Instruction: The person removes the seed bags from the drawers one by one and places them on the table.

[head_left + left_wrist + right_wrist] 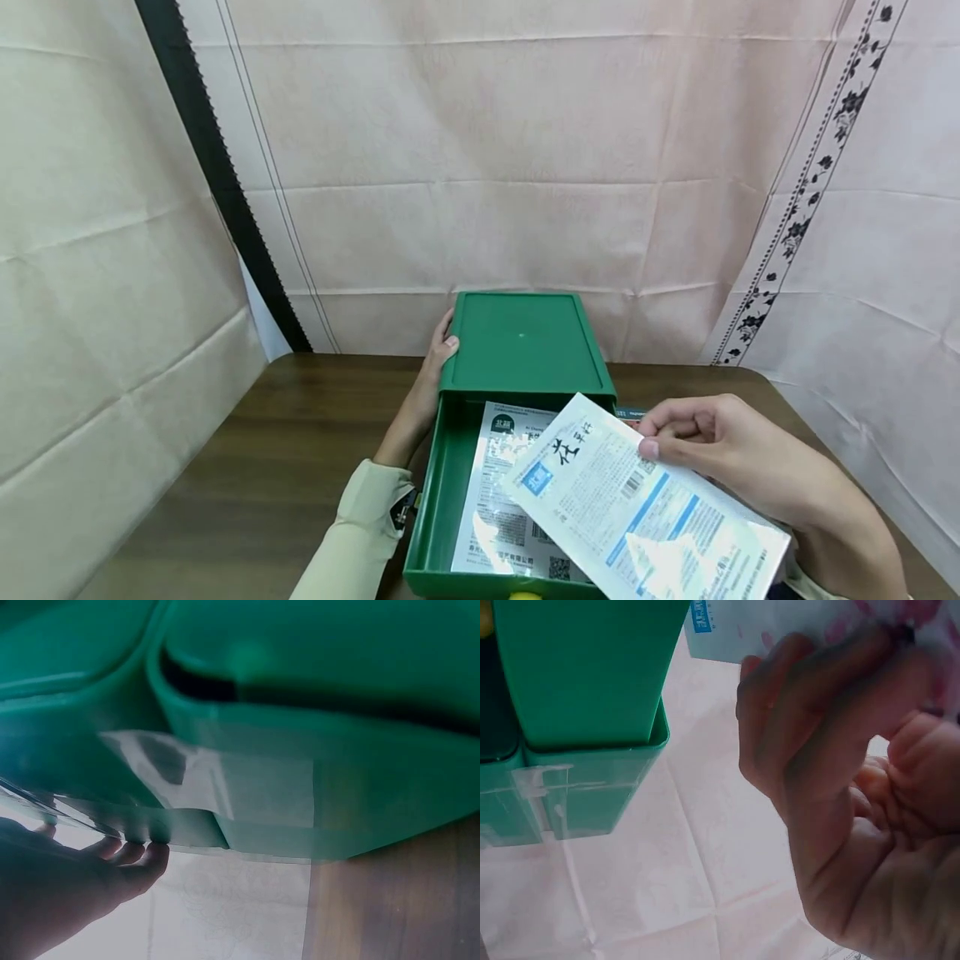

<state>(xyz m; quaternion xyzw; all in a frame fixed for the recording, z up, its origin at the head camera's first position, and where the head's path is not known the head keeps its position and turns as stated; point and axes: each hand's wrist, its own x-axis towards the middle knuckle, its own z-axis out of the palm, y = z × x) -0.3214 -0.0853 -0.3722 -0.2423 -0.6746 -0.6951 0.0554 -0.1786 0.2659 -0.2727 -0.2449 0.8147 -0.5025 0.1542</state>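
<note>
A green storage box (pixel 525 342) stands on the table with its drawer (pixel 453 492) pulled out toward me. My left hand (pixel 431 367) rests against the box's left side; in the left wrist view its fingertips touch the green wall. Above the drawer's right part, my right hand (pixel 720 442) pinches a flat white packet (pixel 600 483) with blue and black print between thumb and fingers. The packet is tilted and covers part of a second printed packet (pixel 491 492) lying in the drawer. In the right wrist view, pink marks show on the held packet's other face (pixel 727 630).
The brown wooden table (pixel 300 458) extends to both sides of the box. Pale creased cloth (pixel 487 167) hangs behind it and at the sides. A yellow knob (pixel 525 596) shows at the drawer's front. Clear tape (pixel 262 787) runs along the box's side.
</note>
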